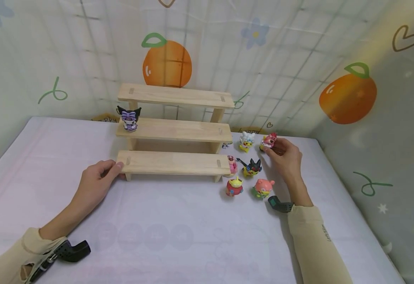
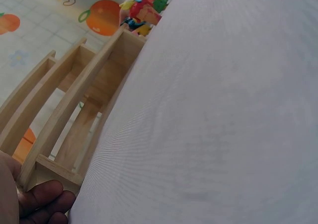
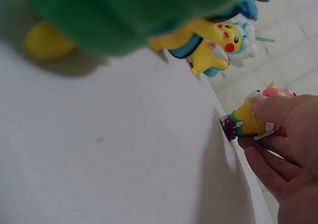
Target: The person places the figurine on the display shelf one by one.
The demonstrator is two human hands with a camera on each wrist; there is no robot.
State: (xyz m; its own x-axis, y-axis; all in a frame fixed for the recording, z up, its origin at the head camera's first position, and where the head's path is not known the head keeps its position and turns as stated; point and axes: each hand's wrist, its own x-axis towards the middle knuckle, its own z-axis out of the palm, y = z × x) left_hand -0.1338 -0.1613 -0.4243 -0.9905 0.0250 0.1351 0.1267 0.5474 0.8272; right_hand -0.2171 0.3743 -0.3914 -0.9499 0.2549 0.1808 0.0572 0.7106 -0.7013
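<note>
Between the two hands stands a three-tiered wooden stand (image 1: 175, 129) on the worktop (image 1: 157, 236); the left hand (image 1: 98, 179) grips the end of its lowest tier, thumb on top and fingers curled at the side. Off the stand's opposite end, the right hand (image 1: 286, 157) pinches a pink-and-white figurine (image 1: 269, 141) between thumb and fingers; the pictures do not settle whether its base touches the cloth. Just beside it, on the side toward the left hand, is a white-capped figurine (image 1: 247, 141); closer to the person are a dark-eared figurine (image 1: 252, 169), a pink-hooded figurine (image 1: 263, 188) and a red figurine (image 1: 234, 187). Farther from the right hand, a purple-and-black figurine (image 1: 129, 119) sits on the middle tier, beyond the left hand. The likeliest trouble is crowding: swung low toward the left hand, the right hand could knock over these close-set neighbours. A loose pinch could let the rounded figurine slip, perhaps over the nearby worktop edge. A tug from the left hand could shift the stand and topple the purple-and-black figurine.
</note>
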